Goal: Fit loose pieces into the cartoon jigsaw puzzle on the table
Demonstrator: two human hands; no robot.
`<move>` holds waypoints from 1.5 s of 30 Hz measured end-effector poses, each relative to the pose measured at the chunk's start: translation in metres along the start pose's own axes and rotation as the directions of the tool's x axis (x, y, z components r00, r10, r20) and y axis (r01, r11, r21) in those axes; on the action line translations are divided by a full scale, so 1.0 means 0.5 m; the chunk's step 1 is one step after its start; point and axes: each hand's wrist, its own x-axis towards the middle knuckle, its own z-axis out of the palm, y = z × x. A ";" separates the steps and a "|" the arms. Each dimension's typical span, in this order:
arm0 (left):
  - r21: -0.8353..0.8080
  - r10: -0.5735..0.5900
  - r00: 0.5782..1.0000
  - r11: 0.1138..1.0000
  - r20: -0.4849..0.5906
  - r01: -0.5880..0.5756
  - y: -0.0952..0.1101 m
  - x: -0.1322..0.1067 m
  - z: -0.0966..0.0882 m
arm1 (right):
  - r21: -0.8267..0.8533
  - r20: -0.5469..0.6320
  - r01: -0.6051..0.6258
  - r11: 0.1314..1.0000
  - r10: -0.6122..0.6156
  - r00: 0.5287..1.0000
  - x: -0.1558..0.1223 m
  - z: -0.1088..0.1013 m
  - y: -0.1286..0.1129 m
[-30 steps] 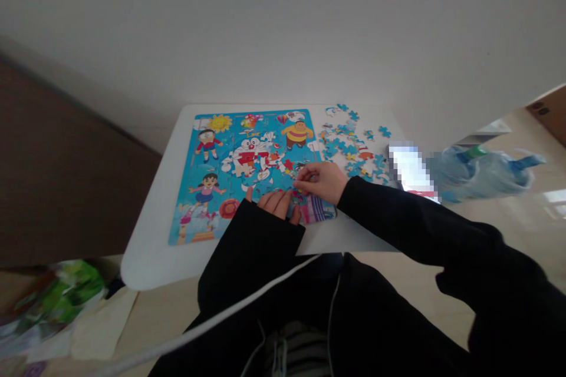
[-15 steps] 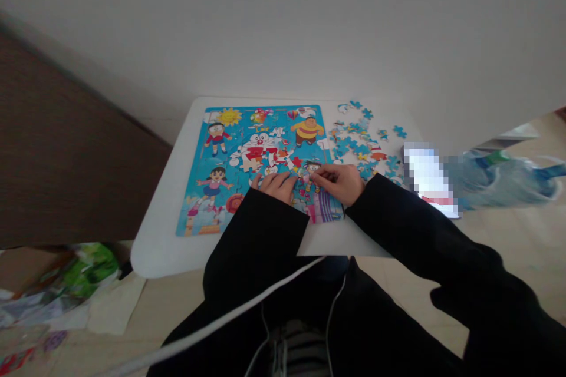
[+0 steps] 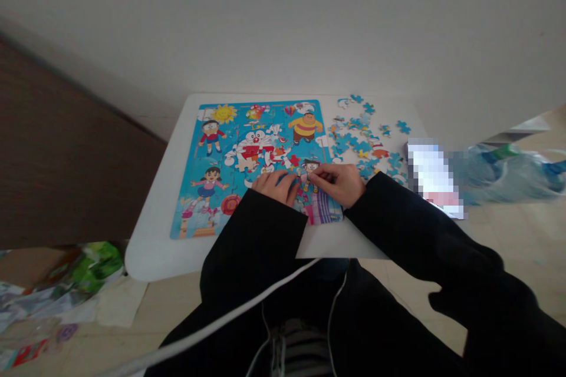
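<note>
A blue cartoon jigsaw puzzle (image 3: 212,188) lies on a small white table (image 3: 150,247). My left hand (image 3: 276,185) rests on the puzzle's lower middle, fingers curled down onto the pieces. My right hand (image 3: 342,182) sits just to its right, fingers pinched at a small puzzle piece (image 3: 309,175) by a cartoon figure. Both arms wear black sleeves. A heap of loose blue pieces (image 3: 362,135) lies right of the puzzle, beyond my right hand.
A pixelated white object (image 3: 435,179) sits at the table's right edge. Large blue water bottles (image 3: 508,171) lie on the floor to the right. Green bags and papers (image 3: 84,271) lie on the floor at left. A white wall stands behind the table.
My left hand slid up and right on the puzzle, closer to my right hand. My right hand stayed pinched near the same spot. The view shifted slightly.
</note>
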 end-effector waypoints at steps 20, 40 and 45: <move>-0.151 -0.017 0.991 0.988 0.131 0.037 0.014 0.002 -0.015 | -0.023 0.033 0.024 0.999 -0.023 0.999 -0.001 -0.003 -0.003; -0.138 0.002 1.000 0.990 0.014 0.000 -0.005 -0.004 0.000 | -0.030 0.037 0.028 0.999 -0.027 0.999 -0.003 -0.006 -0.005; -0.126 -0.011 1.000 0.992 0.014 0.012 -0.002 -0.007 0.004 | -0.028 0.029 0.023 0.999 -0.022 0.999 -0.004 -0.004 -0.006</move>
